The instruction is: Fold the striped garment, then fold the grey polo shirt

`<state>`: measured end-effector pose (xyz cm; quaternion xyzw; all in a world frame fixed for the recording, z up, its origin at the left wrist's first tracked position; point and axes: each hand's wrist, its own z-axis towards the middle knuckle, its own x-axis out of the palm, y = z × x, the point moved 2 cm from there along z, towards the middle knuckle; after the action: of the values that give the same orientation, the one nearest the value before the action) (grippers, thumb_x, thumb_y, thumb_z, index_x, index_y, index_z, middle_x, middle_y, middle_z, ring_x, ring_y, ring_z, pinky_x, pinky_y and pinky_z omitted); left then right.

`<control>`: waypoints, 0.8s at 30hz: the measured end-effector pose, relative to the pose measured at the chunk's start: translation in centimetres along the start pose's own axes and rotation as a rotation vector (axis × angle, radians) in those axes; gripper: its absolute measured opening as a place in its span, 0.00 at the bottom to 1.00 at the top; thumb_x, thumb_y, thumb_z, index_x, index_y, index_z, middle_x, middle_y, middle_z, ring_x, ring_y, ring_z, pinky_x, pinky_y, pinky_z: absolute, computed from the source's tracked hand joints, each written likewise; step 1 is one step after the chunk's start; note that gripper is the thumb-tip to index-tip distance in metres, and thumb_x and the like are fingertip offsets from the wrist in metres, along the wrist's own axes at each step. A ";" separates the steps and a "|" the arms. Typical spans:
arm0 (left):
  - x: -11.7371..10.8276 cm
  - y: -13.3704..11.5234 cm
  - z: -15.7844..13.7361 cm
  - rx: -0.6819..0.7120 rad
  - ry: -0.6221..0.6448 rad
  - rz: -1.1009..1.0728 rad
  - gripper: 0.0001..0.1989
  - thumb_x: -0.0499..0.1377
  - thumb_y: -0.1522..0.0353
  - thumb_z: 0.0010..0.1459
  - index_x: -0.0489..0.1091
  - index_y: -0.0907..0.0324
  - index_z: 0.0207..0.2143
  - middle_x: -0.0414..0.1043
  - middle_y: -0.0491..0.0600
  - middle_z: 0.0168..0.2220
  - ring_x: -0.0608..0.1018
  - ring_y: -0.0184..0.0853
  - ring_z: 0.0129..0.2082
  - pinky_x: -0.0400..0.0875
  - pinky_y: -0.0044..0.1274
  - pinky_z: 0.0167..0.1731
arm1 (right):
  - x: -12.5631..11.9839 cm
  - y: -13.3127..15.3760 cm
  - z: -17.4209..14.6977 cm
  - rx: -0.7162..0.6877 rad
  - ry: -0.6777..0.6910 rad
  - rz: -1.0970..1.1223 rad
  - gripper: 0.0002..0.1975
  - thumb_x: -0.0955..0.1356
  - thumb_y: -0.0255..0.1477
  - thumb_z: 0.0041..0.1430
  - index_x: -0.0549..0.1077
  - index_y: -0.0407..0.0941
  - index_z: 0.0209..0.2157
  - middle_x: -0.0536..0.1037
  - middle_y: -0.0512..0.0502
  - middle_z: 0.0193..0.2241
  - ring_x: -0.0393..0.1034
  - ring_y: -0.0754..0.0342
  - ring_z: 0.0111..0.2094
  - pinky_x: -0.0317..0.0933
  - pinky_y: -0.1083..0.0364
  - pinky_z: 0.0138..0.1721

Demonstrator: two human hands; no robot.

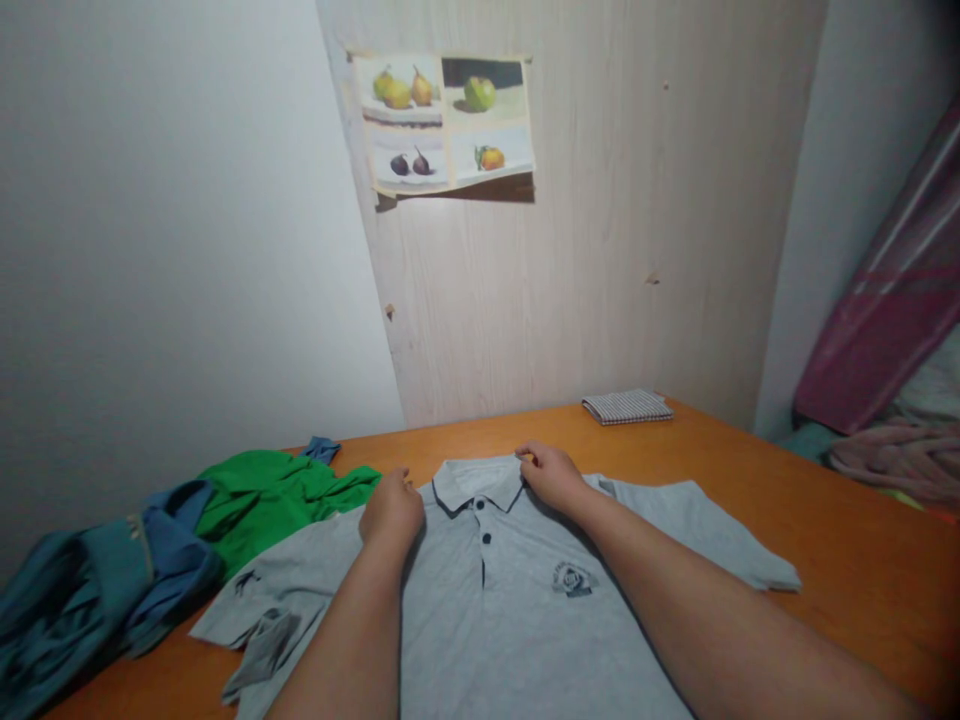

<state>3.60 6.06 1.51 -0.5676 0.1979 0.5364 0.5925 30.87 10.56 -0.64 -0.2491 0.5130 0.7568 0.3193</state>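
1. Head view: grey polo shirt (517, 640) lies front up, from lower centre down to the bottom edge of the frame, sleeves spread to either side; collar (474, 482) at the top, dark buttons (487, 539) below it, printed emblem (573, 579) right of the placket.
2. Left hand (392, 508), lower centre-left: at the shirt's shoulder, left of the collar. Fingers curled, little opening seen; tips partly hidden, so cannot tell whether cloth is gripped.
3. Right hand (553, 478), lower centre-right: at the collar's right edge. Fingers bent close together, tips at the cloth; cannot tell whether it is pinched.
4. Orange-brown table (735, 460) under the shirt. Lower left: green garment (262, 490) beside blue and teal clothing (82, 590), bunched.
5. Checked cloth (628, 407), folded flat, right of centre near the table's far edge.
6. Upper centre: fruit poster (450, 125) on a pale wood-grain panel (585, 300). Right edge: magenta material (877, 290).
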 end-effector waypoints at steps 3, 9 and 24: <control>0.2 0.0 -0.3 0.000 0.059 0.077 0.17 0.53 0.72 0.57 0.76 0.58 0.46 0.78 0.62 0.50 0.79 0.50 0.50 0.71 0.33 0.42 | 0.3 0.4 -0.5 -0.107 0.098 -0.060 0.23 0.66 0.22 0.55 0.77 0.49 0.52 0.80 0.46 0.51 0.72 0.51 0.50 0.59 0.57 0.48; 0.1 0.2 -0.2 0.014 0.031 0.111 0.13 0.52 0.72 0.58 0.76 0.57 0.39 0.79 0.59 0.43 0.80 0.47 0.44 0.70 0.30 0.36 | 0.4 0.8 -0.9 -0.064 0.168 -0.185 0.12 0.66 0.25 0.57 0.80 0.48 0.39 0.82 0.46 0.40 0.73 0.50 0.43 0.58 0.57 0.39; 0.4 -3.1 -1.5 0.367 -0.108 0.036 0.13 0.52 0.72 0.61 0.72 0.58 0.46 0.75 0.54 0.47 0.74 0.41 0.50 0.65 0.28 0.52 | -0.2 3.3 -1.7 -0.182 0.068 -0.187 0.10 0.65 0.31 0.62 0.79 0.48 0.39 0.77 0.45 0.38 0.70 0.52 0.41 0.55 0.57 0.39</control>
<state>7.00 5.57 2.20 -0.4170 0.2704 0.5314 0.6860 28.71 8.01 0.93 -0.3495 0.4272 0.7582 0.3470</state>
